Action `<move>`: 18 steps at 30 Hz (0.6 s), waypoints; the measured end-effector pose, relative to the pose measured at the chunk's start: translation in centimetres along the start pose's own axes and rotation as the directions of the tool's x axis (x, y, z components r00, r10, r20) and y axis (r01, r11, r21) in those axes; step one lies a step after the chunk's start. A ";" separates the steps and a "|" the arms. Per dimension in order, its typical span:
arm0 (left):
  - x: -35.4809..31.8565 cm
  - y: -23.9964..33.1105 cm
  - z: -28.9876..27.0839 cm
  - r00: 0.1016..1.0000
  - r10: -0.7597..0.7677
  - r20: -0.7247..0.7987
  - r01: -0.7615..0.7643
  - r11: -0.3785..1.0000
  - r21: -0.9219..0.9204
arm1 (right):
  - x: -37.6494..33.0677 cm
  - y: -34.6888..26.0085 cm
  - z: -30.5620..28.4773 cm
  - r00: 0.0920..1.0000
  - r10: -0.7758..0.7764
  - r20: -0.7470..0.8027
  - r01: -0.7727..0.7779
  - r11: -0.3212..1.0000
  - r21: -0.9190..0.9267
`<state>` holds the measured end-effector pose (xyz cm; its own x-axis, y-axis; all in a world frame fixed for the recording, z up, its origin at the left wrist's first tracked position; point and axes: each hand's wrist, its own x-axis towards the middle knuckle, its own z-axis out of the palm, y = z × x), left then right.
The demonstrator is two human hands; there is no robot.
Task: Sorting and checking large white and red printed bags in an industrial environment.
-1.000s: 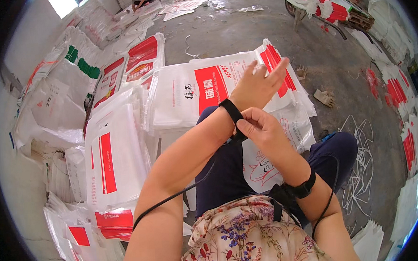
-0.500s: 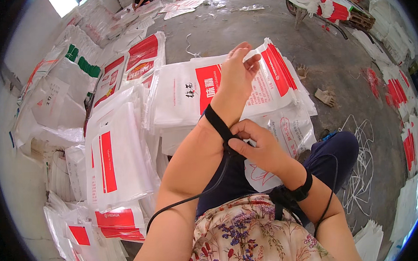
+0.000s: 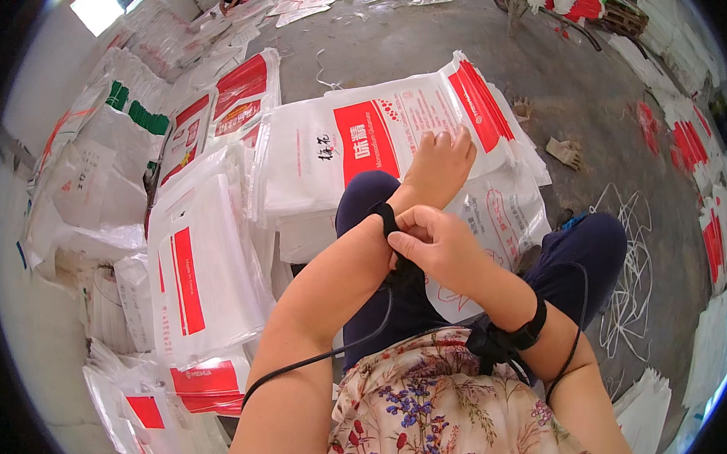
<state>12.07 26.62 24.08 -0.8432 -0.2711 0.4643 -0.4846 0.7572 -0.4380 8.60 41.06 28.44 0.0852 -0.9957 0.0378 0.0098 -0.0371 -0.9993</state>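
My left hand [image 3: 441, 165] reaches forward over my knee, its curled fingers resting on a stack of white sacks with red panels [image 3: 375, 136]. A black wrist strap [image 3: 389, 221] with a thin black cable circles my left wrist. My right hand [image 3: 430, 240] crosses over and pinches that strap at the wrist. A second black strap [image 3: 527, 333] sits on my right wrist. I sit with dark blue trousers [image 3: 578, 249] and a floral top.
Piles of white and red woven sacks [image 3: 197, 268] lie to my left and ahead. More stacks line the right edge [image 3: 706, 168]. White strings [image 3: 630, 287] are scattered on the grey concrete floor, and a glove [image 3: 565, 151] lies beyond my right knee.
My left arm has lowered and stretched forward until the hand rests on the sack stack. My right hand stays on the left wrist strap, following it down.
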 end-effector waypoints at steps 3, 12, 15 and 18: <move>-0.6 0.8 0.9 0.989 -0.020 0.145 0.018 1.000 0.017 | 1.2 0.0 -1.3 0.990 0.084 0.110 -0.081 0.996 -0.030; -1.2 -1.3 1.9 0.885 -0.164 0.435 0.208 0.977 -0.054 | 1.4 -3.3 -2.4 0.954 0.106 0.279 -0.104 0.994 -0.022; -0.7 0.0 3.1 0.891 -0.059 0.449 0.077 0.997 -0.023 | 3.4 -1.8 -2.5 0.953 0.107 0.284 -0.045 0.975 -0.216; -1.5 1.1 4.5 0.851 -0.013 0.526 -0.025 0.998 0.064 | 5.1 -1.8 -1.5 0.939 0.181 0.294 -0.088 0.950 -0.301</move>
<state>11.74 25.22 19.45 -0.8334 -0.5526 -0.0042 -0.4775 0.7240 -0.4978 7.53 35.96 30.44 0.3746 -0.9161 -0.1431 -0.2982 0.0271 -0.9541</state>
